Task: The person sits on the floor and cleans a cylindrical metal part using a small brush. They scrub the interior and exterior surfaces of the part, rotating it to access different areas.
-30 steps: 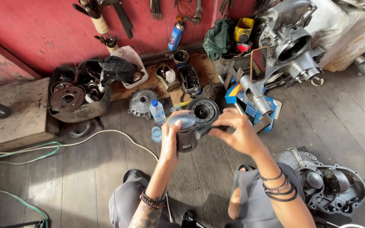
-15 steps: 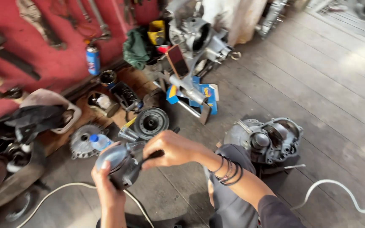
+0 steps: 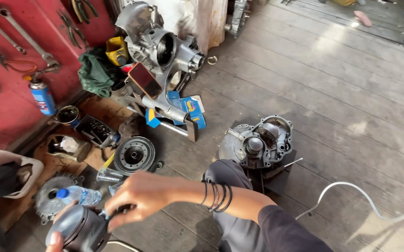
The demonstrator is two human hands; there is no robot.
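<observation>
Down at the frame's bottom-left corner, my left hand (image 3: 55, 241) cups the smooth grey metal piston (image 3: 81, 228); my right hand (image 3: 139, 195) pinches a dark tool at its side. Bare plank floor (image 3: 342, 93) opens right of it.

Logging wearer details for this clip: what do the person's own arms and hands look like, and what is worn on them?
Both hands are bare, no gloves. The right hand has several thin dark bracelets at the wrist and a dark sleeve higher up. Only the fingertips of the left hand show.
</observation>
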